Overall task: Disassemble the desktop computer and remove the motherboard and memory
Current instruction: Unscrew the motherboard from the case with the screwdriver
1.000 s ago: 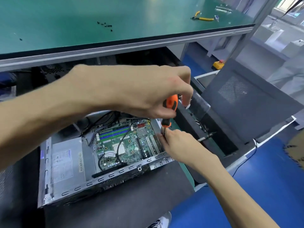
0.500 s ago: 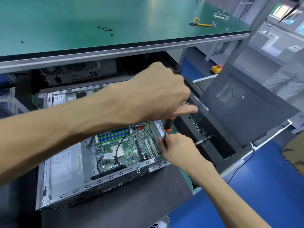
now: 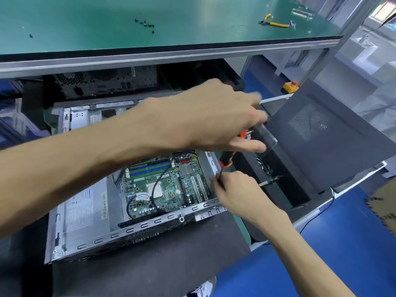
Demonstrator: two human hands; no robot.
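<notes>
An open desktop case (image 3: 85,224) lies on a low dark surface below the bench. Its green motherboard (image 3: 165,185) sits inside, with blue and green memory slots (image 3: 150,168) along its far edge and a black cable across it. My left hand (image 3: 214,118) reaches over the case and grips the orange-and-black handle of a screwdriver (image 3: 227,158). My right hand (image 3: 233,189) pinches the screwdriver's shaft at the case's right wall, beside the white expansion slots (image 3: 198,187). The tip is hidden by my fingers.
A green bench top (image 3: 192,22) overhangs the case, with several loose black screws (image 3: 145,23) and yellow-handled pliers (image 3: 274,22) on it. A removed dark side panel (image 3: 321,136) leans at the right. Another black chassis (image 3: 102,82) stands behind. Blue floor lies at the right.
My left hand has slid lower and rightward over the screwdriver handle, covering more of it. My right hand stays on the shaft. The view has shifted, showing more of the case's far side.
</notes>
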